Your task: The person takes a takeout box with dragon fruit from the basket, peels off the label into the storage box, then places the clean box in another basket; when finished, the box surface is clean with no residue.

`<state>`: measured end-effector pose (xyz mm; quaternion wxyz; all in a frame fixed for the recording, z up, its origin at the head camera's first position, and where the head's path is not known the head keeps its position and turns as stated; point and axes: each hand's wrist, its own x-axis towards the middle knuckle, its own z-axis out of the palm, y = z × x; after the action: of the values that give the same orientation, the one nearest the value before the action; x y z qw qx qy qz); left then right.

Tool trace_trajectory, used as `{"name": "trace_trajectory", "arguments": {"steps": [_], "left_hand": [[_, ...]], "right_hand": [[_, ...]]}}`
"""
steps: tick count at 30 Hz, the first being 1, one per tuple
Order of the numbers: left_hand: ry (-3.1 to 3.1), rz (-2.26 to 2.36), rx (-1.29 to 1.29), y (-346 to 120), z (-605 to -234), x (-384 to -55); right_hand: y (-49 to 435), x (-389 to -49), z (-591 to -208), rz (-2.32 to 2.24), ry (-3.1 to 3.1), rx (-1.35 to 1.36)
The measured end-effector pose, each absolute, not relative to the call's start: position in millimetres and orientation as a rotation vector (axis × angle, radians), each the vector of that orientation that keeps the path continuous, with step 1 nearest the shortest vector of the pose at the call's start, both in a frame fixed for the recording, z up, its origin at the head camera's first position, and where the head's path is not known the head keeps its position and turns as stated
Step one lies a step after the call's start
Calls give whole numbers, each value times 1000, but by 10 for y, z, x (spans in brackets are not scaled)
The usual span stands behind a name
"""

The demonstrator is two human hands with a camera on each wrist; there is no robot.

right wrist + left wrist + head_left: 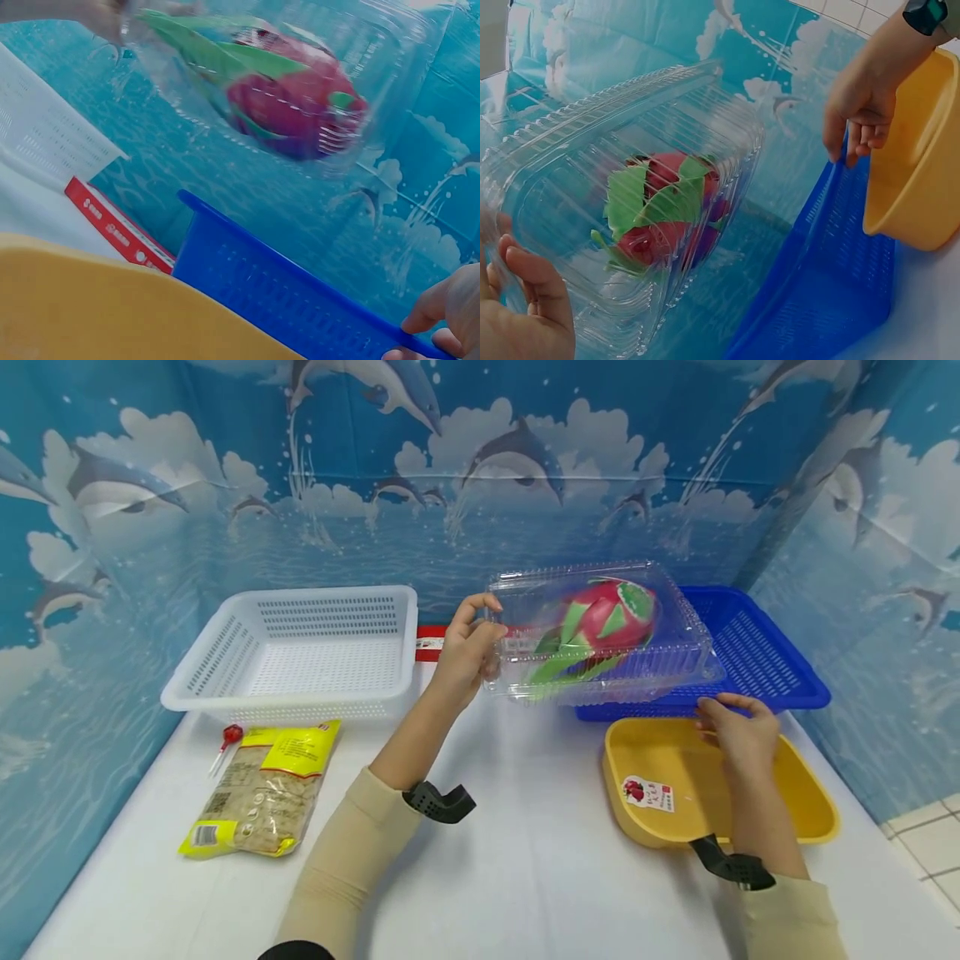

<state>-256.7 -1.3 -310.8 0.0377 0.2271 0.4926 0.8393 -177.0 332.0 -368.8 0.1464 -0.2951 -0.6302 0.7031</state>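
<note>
My left hand [467, 653] grips one end of a clear plastic clamshell box [686, 647], held up and tilted above the table. Inside the box lies a red dragon fruit [611, 614] with green scales; it looks whole. Below and behind the box stands a blue perforated basket [780, 664], partly hidden by it. With thumb and fingers, my right hand [742, 735] pinches the front rim of this basket, as the right wrist view shows at its lower right corner. A yellow plastic tub [813, 802] with a sticker sits under my right forearm.
A white perforated basket [300, 706] stands at the back left. In front of it lie a red lollipop [232, 735] and a yellow-and-clear food packet [273, 793]. A red box [430, 643] lies behind my left hand. Dolphin-printed curtain [337, 543] surrounds the table.
</note>
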Motion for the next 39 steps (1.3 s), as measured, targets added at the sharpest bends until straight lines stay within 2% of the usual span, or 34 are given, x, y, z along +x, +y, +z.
{"name": "trace_trajectory", "arguments": {"steps": [20,39], "left_hand": [[1406,2598,685,527,-3060,-2947],[1402,2506,598,1158,-3436,-3027]], "right_hand": [[3286,-1752,-3664,1970,-1853,-839],[3298,-1757,-3693,1923,-1873,-859]]}}
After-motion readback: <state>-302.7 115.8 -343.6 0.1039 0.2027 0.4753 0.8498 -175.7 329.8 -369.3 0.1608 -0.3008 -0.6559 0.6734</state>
